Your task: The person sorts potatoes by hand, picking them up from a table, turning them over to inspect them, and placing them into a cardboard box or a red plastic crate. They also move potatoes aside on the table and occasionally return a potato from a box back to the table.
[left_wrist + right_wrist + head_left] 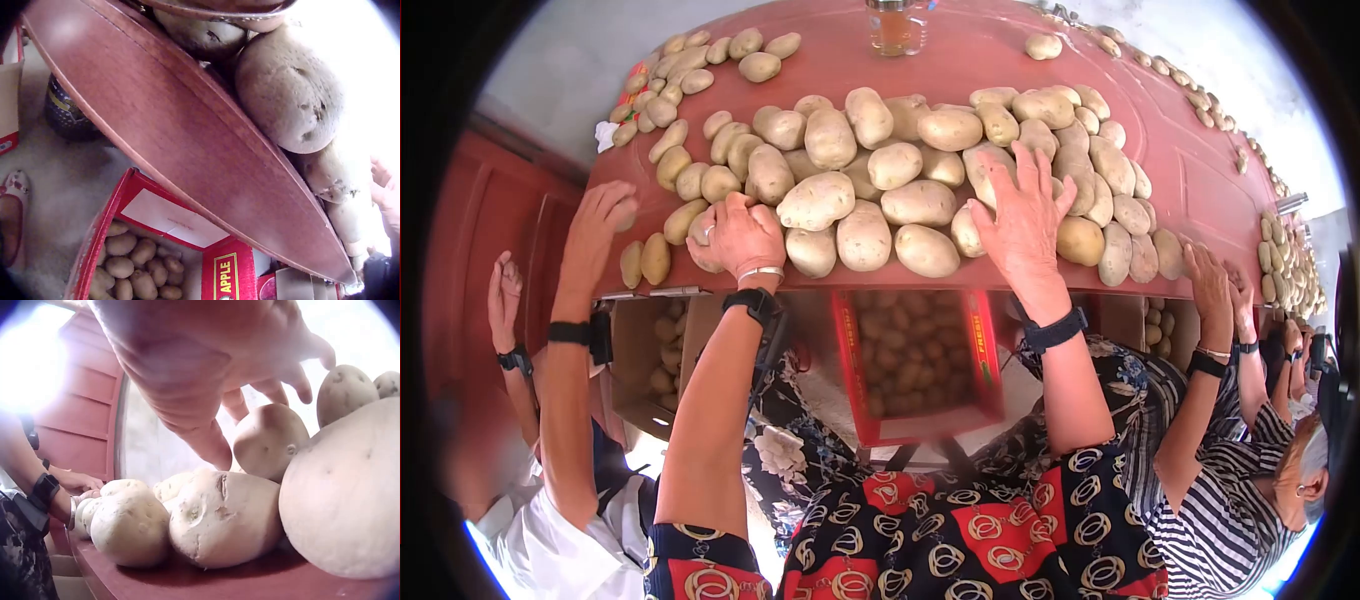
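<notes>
Many pale brown potatoes [920, 202] lie piled along the front of a red table [800, 90]. My left hand [745, 238] is at the table's front edge, its fingers curled round a potato [701, 240] at the left end of the pile. My right hand [1025, 225] reaches over the pile's right half with fingers spread. In the right wrist view its thumb and fingers arch over a rounded potato [270, 442], with larger potatoes [225, 519] in front. The left wrist view shows potatoes [290, 90] lined up along the table edge.
Below the table edge stands a red open box [990, 350] of potatoes, with a cardboard box [635, 385] to its left. A glass jug [897, 30] is at the far side. Other people's hands reach in at left [595, 220] and right [1210, 285].
</notes>
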`<state>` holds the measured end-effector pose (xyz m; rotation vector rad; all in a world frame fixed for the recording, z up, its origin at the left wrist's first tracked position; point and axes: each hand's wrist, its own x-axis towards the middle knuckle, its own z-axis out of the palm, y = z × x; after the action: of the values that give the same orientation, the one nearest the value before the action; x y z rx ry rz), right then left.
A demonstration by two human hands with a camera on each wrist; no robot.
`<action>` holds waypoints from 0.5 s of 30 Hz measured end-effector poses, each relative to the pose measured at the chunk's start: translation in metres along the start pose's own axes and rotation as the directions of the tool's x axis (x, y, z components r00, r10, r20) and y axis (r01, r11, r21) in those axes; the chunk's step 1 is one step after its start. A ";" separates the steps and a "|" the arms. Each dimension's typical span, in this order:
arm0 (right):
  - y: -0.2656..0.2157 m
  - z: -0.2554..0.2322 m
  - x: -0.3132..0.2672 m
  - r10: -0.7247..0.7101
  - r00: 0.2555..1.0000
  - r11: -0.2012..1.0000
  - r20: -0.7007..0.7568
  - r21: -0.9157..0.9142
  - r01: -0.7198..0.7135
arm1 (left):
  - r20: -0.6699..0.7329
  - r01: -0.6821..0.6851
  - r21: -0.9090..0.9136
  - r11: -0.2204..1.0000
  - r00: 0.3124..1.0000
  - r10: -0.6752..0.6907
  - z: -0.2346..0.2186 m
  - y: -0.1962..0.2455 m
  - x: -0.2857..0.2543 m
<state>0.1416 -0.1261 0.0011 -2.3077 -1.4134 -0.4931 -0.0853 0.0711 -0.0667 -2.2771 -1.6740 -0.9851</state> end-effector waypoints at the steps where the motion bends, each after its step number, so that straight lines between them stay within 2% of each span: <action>1: 0.001 0.000 0.000 -0.027 0.999 1.000 0.047 -0.014 0.027 | -0.006 -0.010 -0.008 1.000 1.000 0.010 0.001 0.001 -0.001; 2: 0.002 0.000 -0.002 -0.049 0.994 0.998 0.095 -0.028 0.052 | -0.011 -0.023 -0.017 1.000 1.000 0.022 -0.001 0.003 -0.003; 4: 0.003 0.005 -0.001 -0.063 0.994 0.997 0.083 -0.041 0.067 | -0.013 -0.017 0.052 0.998 1.000 0.017 -0.006 0.009 -0.003; 7: -0.003 -0.002 0.001 -0.031 0.999 1.000 -0.017 -0.007 0.031 | 0.038 0.011 0.113 0.994 0.999 -0.015 -0.013 0.012 -0.003; 8: -0.004 -0.004 -0.001 -0.044 0.995 0.999 -0.091 0.022 0.046 | 0.001 0.009 0.132 0.991 1.000 -0.009 -0.008 0.009 -0.003; 10: -0.006 -0.014 0.000 -0.103 0.966 0.935 -0.236 0.307 0.175 | -0.016 0.019 0.036 0.999 1.000 -0.019 0.007 0.000 -0.004; 11: -0.010 -0.018 -0.001 -0.133 0.954 0.865 -0.269 0.438 0.244 | -0.040 -0.005 0.049 0.999 0.999 0.007 0.012 -0.004 -0.003; 12: -0.015 -0.025 -0.008 -0.129 0.985 0.773 -0.116 0.611 0.173 | -0.064 -0.030 0.059 0.998 0.997 0.034 0.013 -0.006 -0.002; 13: -0.022 -0.029 -0.019 -0.162 0.974 0.693 0.158 0.721 -0.002 | -0.074 -0.043 0.050 0.998 0.996 0.046 0.013 -0.006 -0.003; 14: -0.027 -0.031 -0.027 -0.223 0.887 0.612 0.405 0.766 -0.196 | -0.091 -0.056 0.038 0.998 0.994 0.059 0.013 -0.006 -0.001; 15: -0.029 -0.022 -0.035 -0.366 0.727 0.624 0.581 0.733 -0.272 | -0.107 -0.049 0.018 0.999 0.993 0.051 0.016 -0.006 -0.001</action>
<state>0.0986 -0.1522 0.0073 -1.6853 -1.5360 0.9732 -0.0845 0.0802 -0.0809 -2.2030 -1.5684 -1.0602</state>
